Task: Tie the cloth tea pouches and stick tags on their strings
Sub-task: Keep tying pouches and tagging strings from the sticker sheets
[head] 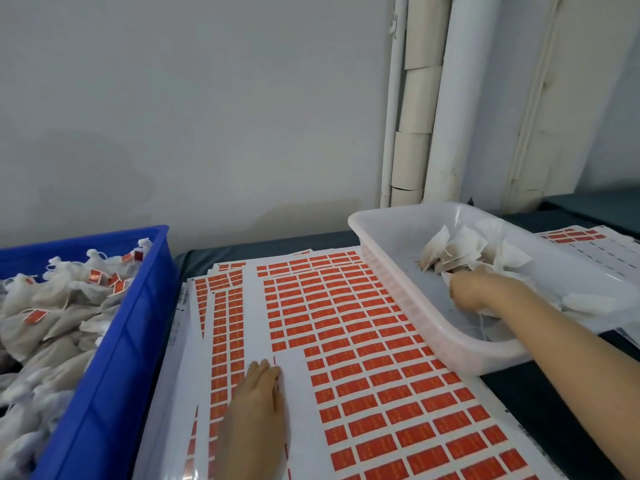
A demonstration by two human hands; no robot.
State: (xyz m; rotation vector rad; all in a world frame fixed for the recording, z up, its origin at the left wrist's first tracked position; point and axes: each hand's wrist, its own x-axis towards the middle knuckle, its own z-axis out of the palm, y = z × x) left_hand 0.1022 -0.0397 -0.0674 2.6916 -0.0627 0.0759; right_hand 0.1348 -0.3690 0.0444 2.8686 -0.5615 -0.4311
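A: Nearest item?
B: Left hand point(258, 393), lying flat and open on the tag sheet point(346, 323).
A: Beyond it?
B: Right hand point(467, 292), reaching into the white tray point(381, 258) among untied pouches point(460, 247); whether it is gripping one, I cannot tell.
A: Step?
B: Probably fetching a pouch. Next it is needing one lifted clear, string free for tying.
A: Farthest?
B: Tagged pouches point(62, 299), sitting in the blue crate point(138, 306).

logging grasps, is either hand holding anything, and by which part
Left hand lies flat on the sticker sheet, holding nothing. Right hand digs among pouches in the tray; any hold is hidden.
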